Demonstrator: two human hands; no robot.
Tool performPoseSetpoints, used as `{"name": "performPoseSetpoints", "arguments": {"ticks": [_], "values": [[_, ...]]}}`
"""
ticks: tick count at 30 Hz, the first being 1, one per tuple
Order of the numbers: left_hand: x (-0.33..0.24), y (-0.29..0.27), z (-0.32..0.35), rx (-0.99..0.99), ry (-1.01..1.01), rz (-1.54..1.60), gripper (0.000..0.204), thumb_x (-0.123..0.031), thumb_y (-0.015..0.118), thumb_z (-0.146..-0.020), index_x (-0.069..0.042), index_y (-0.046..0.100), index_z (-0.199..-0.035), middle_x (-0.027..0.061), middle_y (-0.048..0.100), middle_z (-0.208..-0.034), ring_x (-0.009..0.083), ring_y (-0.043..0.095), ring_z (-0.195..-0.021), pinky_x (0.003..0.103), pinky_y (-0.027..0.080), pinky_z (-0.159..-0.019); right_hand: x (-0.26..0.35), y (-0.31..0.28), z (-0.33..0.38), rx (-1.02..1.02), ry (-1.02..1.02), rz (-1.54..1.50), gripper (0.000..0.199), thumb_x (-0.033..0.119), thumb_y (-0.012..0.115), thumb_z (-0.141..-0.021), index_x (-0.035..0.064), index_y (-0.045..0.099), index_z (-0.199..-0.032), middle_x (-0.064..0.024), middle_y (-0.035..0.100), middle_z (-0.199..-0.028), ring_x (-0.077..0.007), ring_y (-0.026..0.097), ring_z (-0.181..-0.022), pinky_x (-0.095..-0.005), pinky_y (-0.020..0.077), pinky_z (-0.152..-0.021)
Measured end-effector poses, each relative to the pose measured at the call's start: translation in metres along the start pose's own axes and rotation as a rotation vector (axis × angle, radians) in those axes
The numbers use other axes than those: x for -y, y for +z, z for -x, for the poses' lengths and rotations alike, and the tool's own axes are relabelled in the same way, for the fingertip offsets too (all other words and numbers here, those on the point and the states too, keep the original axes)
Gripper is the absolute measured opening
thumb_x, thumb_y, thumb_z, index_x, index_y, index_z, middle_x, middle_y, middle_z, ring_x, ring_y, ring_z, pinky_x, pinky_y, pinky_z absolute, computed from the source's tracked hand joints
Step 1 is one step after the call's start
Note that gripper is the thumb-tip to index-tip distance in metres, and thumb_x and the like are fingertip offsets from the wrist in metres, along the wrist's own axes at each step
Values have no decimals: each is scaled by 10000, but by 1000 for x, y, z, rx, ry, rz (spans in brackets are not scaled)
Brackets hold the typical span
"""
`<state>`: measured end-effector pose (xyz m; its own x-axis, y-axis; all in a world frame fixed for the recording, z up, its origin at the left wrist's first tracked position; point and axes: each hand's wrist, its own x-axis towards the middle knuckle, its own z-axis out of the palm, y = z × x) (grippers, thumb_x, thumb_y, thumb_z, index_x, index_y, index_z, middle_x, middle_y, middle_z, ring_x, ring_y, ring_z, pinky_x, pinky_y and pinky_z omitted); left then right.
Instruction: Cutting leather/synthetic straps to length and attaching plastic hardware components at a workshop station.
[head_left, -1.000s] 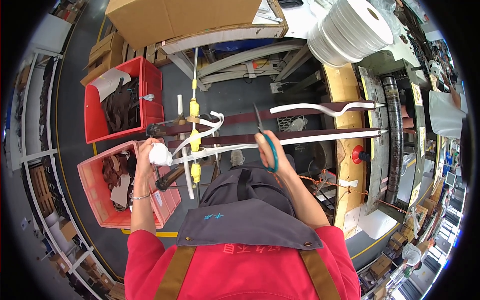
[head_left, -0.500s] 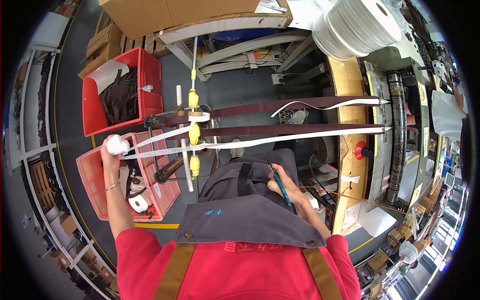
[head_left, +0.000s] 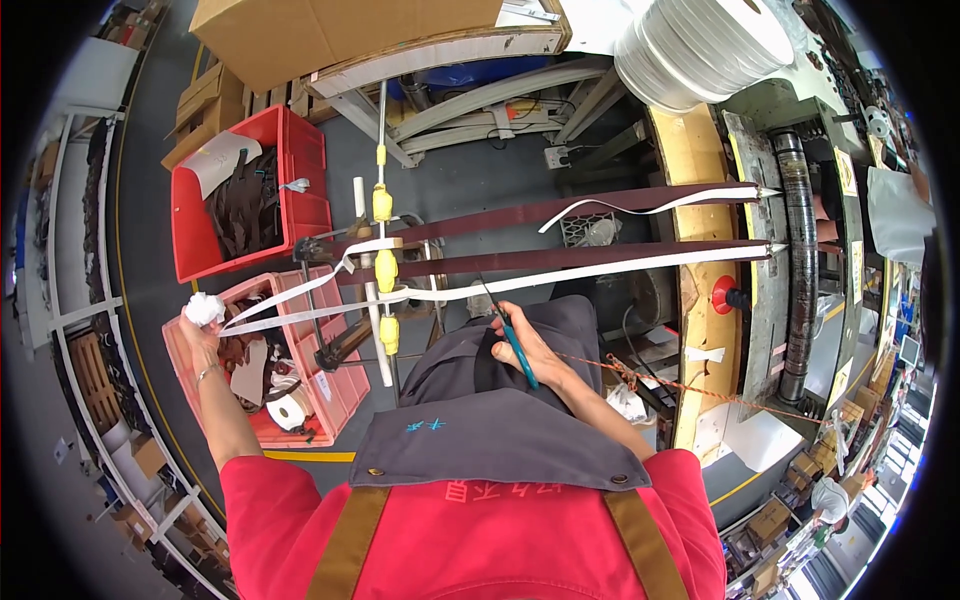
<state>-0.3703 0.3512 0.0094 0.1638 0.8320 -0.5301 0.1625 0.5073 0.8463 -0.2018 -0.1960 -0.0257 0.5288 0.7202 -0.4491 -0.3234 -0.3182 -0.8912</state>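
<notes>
Running across the frame w/ long axis left-right are two brown straps [head_left: 560,258], each w/ white tape [head_left: 560,278] along it, going from the machine [head_left: 790,250] at right, past a white post w/ yellow rollers [head_left: 384,270], toward the pink crate [head_left: 330,385] at lower left. Left hand [head_left: 203,318] is pulling the tape end out over that crate's far-left edge, fingers clamped on a white wad of it. Right hand [head_left: 522,345] is sitting just below the taut tape mid-span, fingers closed on teal-handled scissors [head_left: 508,328], blades pointing up toward the tape; it's the nearer hand to the span.
</notes>
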Motion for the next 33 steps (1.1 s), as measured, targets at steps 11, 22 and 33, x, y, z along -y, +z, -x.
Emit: {"name": "performPoseSetpoints", "arguments": {"ticks": [11, 22, 33], "values": [[1, -10, -31, 293, 81, -70, 325, -344, 341, -855, -123, 577, -817, 29, 605, -683, 144, 556, -484, 208, 391, -337, 33, 4, 7, -354, 112, 48, 341, 315, 553, -814, 6, 483, -940, -72, 528, -677, -189, 532, -667, -313, 413, -617], [68, 135, 30, 1003, -229, 200, 372, -285, 380, -856, -46, 489, -1118, 118, 570, -1041, 248, 562, -867, 347, 450, -691, -57, -19, 226, -1700, 247, -447, 410, 57, 613, -755, 54, 386, -1096, -60, 518, -798, -162, 506, -582, -247, 422, -508], [88, 145, 16, 880, -263, 368, 466, -93, 536, -754, 17, 396, -1185, 161, 494, -1151, 271, 510, -1008, 392, 414, -850, -102, -29, 344, -1652, 980, 410, 373, 145, 532, -715, 126, 491, -1085, -140, 551, -973, -327, 523, -912, -405, 412, -752]]}}
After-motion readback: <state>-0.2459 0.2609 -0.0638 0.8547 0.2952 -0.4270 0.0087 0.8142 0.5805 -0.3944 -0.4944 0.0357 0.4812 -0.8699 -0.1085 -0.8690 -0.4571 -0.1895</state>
